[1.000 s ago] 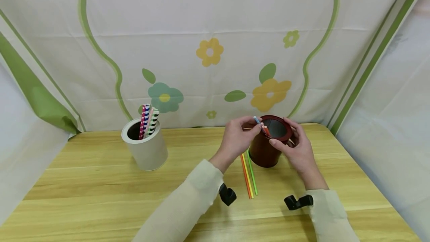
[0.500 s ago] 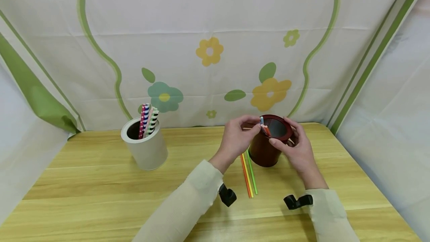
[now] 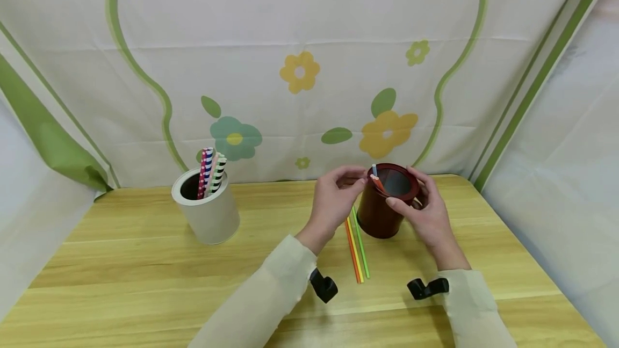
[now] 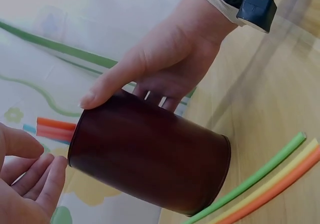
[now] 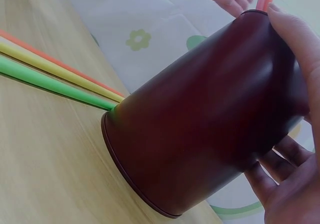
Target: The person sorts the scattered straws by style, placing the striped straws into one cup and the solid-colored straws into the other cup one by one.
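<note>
A dark red cylindrical container (image 3: pixel 379 216) stands on the table, gripped near its top by my right hand (image 3: pixel 430 219), thumb at the rim and fingers around the far side. Orange-red straws (image 4: pixel 56 125) and a blue straw (image 3: pixel 374 169) lean inside it against the left rim. Beside that rim, my left hand (image 3: pixel 333 203) has its thumb and fingers loosely bent, holding nothing. In the left wrist view its fingertips (image 4: pixel 57 166) are right at the rim. On the table left of the container lie a green straw (image 3: pixel 361 243), a yellow straw (image 3: pixel 355 251) and an orange straw (image 3: pixel 352 251).
At the left stands a white container (image 3: pixel 213 222) holding several patterned straws (image 3: pixel 210 173). A flower-printed cloth (image 3: pixel 271 31) hangs behind the wooden table (image 3: pixel 140 283), close to its back edge. More cloth hangs on both sides.
My left hand has let go of the blue straw and drawn slightly left from the rim. The blue straw has dropped in beside the orange-red ones. The right hand keeps its grip.
</note>
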The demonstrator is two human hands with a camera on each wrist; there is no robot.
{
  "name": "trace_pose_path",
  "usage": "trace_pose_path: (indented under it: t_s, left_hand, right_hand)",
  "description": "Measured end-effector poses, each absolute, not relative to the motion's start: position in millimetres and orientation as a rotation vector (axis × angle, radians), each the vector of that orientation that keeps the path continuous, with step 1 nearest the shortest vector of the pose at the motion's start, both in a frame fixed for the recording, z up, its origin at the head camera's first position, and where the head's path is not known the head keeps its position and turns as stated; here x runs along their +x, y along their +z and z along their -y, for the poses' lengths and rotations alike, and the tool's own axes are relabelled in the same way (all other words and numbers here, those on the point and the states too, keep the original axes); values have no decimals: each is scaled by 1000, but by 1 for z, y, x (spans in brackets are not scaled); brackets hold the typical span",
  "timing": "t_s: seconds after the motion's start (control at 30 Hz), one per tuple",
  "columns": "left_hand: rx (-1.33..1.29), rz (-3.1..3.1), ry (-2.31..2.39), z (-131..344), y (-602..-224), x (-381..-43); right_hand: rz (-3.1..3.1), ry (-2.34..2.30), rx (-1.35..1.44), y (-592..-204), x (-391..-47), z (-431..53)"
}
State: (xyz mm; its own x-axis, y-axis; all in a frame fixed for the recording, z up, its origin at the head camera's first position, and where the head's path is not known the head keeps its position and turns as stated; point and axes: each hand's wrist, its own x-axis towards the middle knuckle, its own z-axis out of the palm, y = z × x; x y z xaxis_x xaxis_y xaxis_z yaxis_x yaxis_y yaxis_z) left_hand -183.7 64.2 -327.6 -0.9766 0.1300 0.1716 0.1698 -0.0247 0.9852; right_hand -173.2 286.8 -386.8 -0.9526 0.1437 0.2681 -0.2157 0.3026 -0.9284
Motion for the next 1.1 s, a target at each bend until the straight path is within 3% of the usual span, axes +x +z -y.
trace_pose_path:
  t_s: [0.4,0.7,1.1]
  left_hand:
    - [-275,2378,-2538,-42,-346,-192]
    - [-173,2723,-2427,-27,-375,-196]
    - [-31,2659,-2301,-29,-402,-198]
  right_hand:
    - [2239,1721,85,-389,-174,-288]
    - [2265,1714,75,-387,-174,-287]
    - [2264,1712,64,-387,-172,-286]
